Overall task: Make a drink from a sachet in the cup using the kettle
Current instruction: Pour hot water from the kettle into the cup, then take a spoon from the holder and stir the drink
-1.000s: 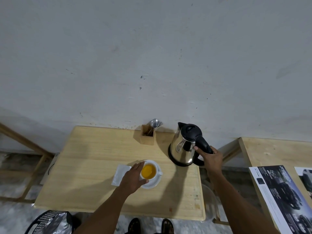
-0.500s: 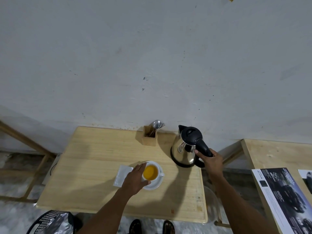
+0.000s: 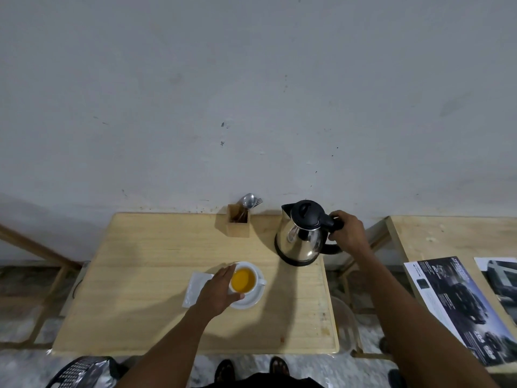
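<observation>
A white cup (image 3: 244, 280) full of orange drink stands on a white saucer (image 3: 251, 299) near the middle of the wooden table (image 3: 140, 275). My left hand (image 3: 215, 292) curls around the cup's left side. A white sachet or napkin (image 3: 195, 287) lies flat to the left of the saucer, partly under my hand. The steel kettle (image 3: 300, 236) with a black lid stands upright on its base at the table's back right. My right hand (image 3: 347, 232) grips its black handle.
A wooden holder (image 3: 237, 224) with a spoon and fork stands by the wall, left of the kettle. A second table (image 3: 447, 242) to the right carries printed sheets (image 3: 453, 306). A black basket (image 3: 81, 372) sits on the floor at lower left.
The kettle stands in much the same spot at the table's back right, and my right hand has stayed on its handle. My left hand stays at the cup.
</observation>
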